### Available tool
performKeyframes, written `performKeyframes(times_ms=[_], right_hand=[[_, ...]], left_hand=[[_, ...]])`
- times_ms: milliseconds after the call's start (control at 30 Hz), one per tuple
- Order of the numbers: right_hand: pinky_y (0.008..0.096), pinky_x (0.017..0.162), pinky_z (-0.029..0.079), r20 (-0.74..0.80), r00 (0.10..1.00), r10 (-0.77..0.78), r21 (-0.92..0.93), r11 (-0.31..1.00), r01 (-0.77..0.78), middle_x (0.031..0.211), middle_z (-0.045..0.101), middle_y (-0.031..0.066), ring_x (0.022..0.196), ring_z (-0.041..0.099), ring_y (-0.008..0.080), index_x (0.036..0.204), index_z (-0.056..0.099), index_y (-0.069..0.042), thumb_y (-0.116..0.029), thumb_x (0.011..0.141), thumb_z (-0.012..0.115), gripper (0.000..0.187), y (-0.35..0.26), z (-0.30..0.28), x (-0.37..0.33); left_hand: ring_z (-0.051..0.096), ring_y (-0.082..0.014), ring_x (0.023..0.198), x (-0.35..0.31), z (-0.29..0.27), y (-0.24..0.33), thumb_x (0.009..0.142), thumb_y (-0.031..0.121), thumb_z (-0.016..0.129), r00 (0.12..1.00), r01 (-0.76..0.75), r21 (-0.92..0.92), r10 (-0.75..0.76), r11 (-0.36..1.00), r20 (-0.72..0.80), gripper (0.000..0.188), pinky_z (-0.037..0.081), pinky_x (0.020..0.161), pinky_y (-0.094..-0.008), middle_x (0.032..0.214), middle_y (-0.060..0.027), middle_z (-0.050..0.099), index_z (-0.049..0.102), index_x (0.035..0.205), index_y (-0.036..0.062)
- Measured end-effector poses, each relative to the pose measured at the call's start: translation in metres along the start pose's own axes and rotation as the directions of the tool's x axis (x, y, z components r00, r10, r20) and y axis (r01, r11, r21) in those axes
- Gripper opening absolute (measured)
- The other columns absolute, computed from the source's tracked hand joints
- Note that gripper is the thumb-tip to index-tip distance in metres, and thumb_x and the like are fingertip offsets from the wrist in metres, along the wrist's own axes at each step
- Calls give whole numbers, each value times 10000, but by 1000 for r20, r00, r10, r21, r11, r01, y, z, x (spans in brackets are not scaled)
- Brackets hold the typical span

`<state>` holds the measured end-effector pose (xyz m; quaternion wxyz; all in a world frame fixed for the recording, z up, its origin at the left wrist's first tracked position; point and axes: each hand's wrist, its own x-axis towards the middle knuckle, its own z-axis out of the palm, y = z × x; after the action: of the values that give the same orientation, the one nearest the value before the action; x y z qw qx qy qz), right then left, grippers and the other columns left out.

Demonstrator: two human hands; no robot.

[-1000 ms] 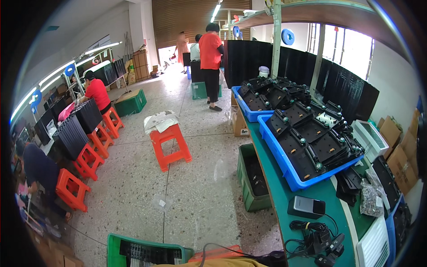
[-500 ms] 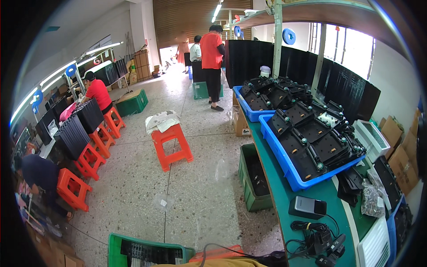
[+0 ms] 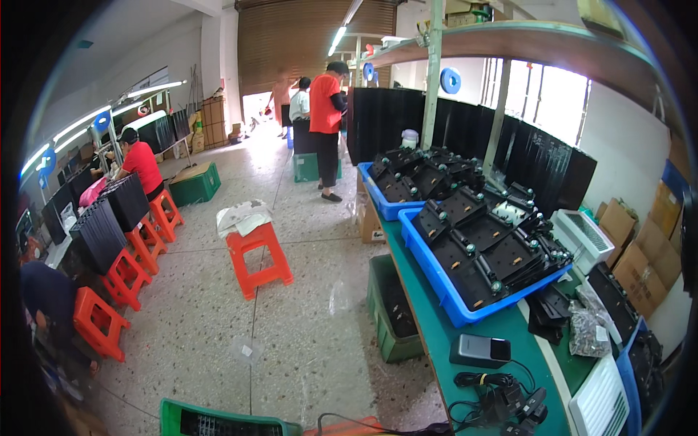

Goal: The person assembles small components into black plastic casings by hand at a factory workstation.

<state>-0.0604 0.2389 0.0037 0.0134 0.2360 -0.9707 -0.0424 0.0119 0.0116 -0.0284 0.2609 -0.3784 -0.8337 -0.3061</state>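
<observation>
left hand and right hand are both out of view, so i cannot tell whether either is wide, narrow or holding anything. near the left edge of the green worktop [image 3: 435, 330] lie coiled black cables [image 3: 505, 400] and a grey-and-black box [image 3: 476, 350], with a blue tray [image 3: 469, 314] of black parts [image 3: 481, 232] beyond.
</observation>
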Motion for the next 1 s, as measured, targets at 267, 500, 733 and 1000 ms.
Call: performKeyframes(times_ms=[267,500,733,1000], right_hand=[[489,766,462,-53,999,-2,-39,999,0,982,607,184,900,573,386,1197,559,-41,-284,851,604,425,-4,10,4],[495,799,459,25,999,31,-3,1000,-31,1010,614,188,940,575,394,1209,557,-40,-287,848,613,441,-9,1,9],[495,785,463,-27,999,-36,-15,999,36,991,613,197,909,575,397,1220,555,-36,-279,838,629,459,8,16,8],[500,722,468,-88,986,-139,-33,990,136,948,606,222,844,576,415,1208,550,-1,-260,836,639,462,13,17,4]], left_hand=[[391,-363,1165,-5,4,-1,658,202,652,998,-3,2,3,1000,61,420,320,971,-457,1187,-208,437,523,1014,19],[404,-353,1121,-4,4,-4,653,199,648,999,-17,30,16,999,37,390,320,956,-450,1154,-198,441,534,978,17],[412,-333,1058,-2,1,-3,655,208,625,1000,-11,-7,11,1000,1,312,327,928,-435,1067,-181,451,530,887,24],[418,-328,1043,-2,2,-2,667,213,622,996,-29,25,31,999,-81,295,334,912,-438,1056,-181,457,535,884,33]])
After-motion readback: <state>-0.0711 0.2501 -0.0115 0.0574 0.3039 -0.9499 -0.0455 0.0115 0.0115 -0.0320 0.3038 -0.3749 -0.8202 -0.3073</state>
